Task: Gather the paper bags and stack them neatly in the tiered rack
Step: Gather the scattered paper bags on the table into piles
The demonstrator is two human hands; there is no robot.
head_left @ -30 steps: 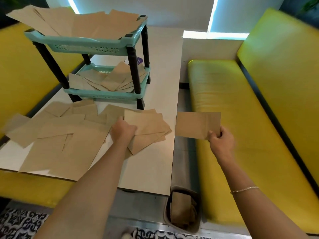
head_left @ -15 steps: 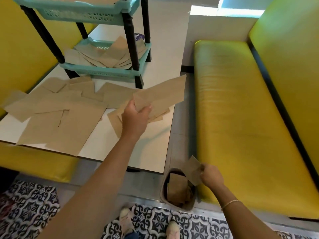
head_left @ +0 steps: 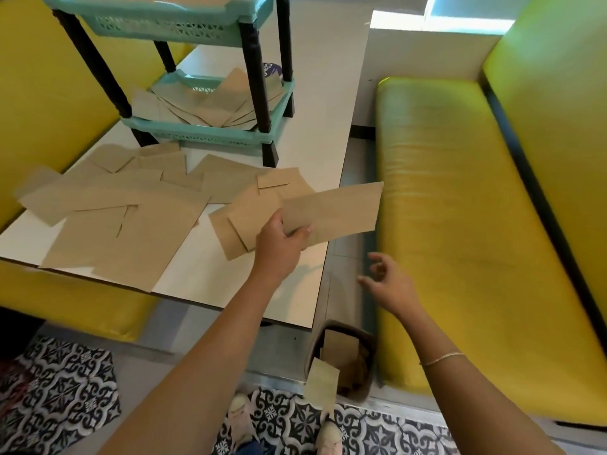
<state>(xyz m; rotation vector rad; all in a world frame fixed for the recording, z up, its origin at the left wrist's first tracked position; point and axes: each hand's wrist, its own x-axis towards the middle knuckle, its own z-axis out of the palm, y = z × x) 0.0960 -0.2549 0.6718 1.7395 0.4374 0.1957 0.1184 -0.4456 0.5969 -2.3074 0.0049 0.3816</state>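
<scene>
My left hand [head_left: 279, 239] pinches a brown paper bag [head_left: 338, 211] that juts past the right edge of the white table [head_left: 315, 133]. More brown paper bags [head_left: 118, 205] lie scattered over the table's left and middle part. The teal tiered rack [head_left: 210, 134] with black legs stands at the back of the table; its lower tier holds several fanned bags [head_left: 210, 106]. My right hand [head_left: 387, 284] hovers empty, fingers loosely spread, between the table and the yellow bench. A loose bag [head_left: 320, 384] leans on the rim of a floor bin [head_left: 364, 379] below it.
Yellow padded benches [head_left: 460, 224] flank the table on both sides. The small bin with bags inside sits on the floor between table and right bench. My feet [head_left: 243, 418] stand on patterned black-and-white tiles [head_left: 65, 389].
My right hand let go of its bag at the floor bin and rose, now empty. My left hand keeps holding its bag, shifted slightly right. The camera tilted further down.
</scene>
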